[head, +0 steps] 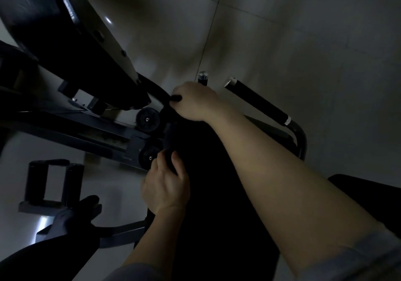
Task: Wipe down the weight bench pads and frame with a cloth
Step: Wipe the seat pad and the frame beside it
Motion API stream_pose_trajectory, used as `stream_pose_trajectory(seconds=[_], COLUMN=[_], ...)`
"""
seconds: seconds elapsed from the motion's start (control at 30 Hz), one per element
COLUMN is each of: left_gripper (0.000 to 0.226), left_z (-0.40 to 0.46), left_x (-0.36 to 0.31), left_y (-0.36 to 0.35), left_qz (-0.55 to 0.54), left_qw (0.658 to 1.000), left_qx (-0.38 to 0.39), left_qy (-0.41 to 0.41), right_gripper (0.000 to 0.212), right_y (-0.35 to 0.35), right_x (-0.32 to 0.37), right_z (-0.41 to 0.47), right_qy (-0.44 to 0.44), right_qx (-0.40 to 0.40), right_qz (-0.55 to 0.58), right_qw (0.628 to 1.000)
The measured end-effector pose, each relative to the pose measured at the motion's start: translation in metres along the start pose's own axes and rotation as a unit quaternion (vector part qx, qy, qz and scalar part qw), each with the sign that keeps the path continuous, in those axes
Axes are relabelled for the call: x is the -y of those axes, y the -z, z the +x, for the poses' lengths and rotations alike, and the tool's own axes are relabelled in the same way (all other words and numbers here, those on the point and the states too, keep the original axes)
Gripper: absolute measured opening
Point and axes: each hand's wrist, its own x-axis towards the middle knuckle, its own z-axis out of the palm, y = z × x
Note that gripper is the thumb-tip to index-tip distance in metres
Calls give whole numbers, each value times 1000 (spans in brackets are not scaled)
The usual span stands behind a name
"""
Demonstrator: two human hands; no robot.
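Observation:
The black bench pad (217, 193) runs up the middle of the dim view. My right hand (193, 101) is closed around the curved black frame tube (152, 85) at the pad's far end. A dark bunch between its fingers looks like the cloth (175, 97). My left hand (166, 185) grips the pad's left edge, with the thumb pressed on a black padded roll (170, 139). Two small black wheels (148, 120) (149, 153) sit just left of both hands.
Two black foam-covered handles with silver caps (258, 102) (202, 77) stick up to the right of my right hand. A dark upright frame with bolts (93, 33) fills the upper left. A black stand (52, 180) and my dark shoe (73, 213) are on the pale tiled floor (303, 31).

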Motion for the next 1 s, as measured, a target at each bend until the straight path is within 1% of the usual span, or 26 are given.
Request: stream_pose_trajectory(seconds=[0.03,0.1,0.13,0.23,0.27,0.37,0.43,0.53,0.57,0.63,0.67,0.7,0.77,0.83,0.9,0.97,1.0], left_gripper=[61,52,54,77,77,70,63,67,67,58,54,53,53,52,52,52,52], left_z=[1,2,2,2,2,2,2,2,3,4,4,4,3,4,5,4,4], left_x=[0,3,5,6,5,5,4,5,6,6,6,5,3,4,4,2,2], left_y=[1,1,1,3,3,4,4,3,4,5,5,6,6,7,7,6,6], left_qz=[-3,-15,-27,-59,-58,-50,-44,-48,-46,-45,-42,-36,-26,-30,-34,-34,-34], left_qw=[1000,1000,999,997,997,998,998,998,998,996,996,996,997,996,996,997,997], left_qx=[5,22,32,42,45,45,46,49,53,72,77,75,76,77,78,68,60], left_qy=[3,-1,-6,-17,-14,-2,0,0,0,2,4,8,16,26,30,30,30], right_gripper=[27,32,32,34,36,41,45,44,43,38,36,38,43,45,44,44,46], right_y=[1,4,6,8,8,-5,-18,-28,-32,-46,-57,-71,-100,-114,-111,-100,-92], right_x=[-9,-47,-71,-134,-148,-170,-174,-176,-177,-175,-169,-163,-153,-145,-143,-141,-141], right_z=[-4,-28,-44,-93,-105,-125,-132,-139,-144,-159,-170,-182,-206,-214,-216,-212,-207], right_qy=[-14,-99,-149,-282,-319,-418,-459,-507,-523,-547,-563,-580,-592,-592,-601,-589,-576], right_qx=[-9,-49,-66,-104,-126,-199,-239,-284,-298,-335,-345,-348,-338,-326,-315,-302,-298], right_qz=[2,25,36,40,51,142,209,260,286,352,372,377,367,351,349,347,344], right_qw=[1000,994,986,953,938,875,830,771,745,682,653,632,632,648,647,664,679])
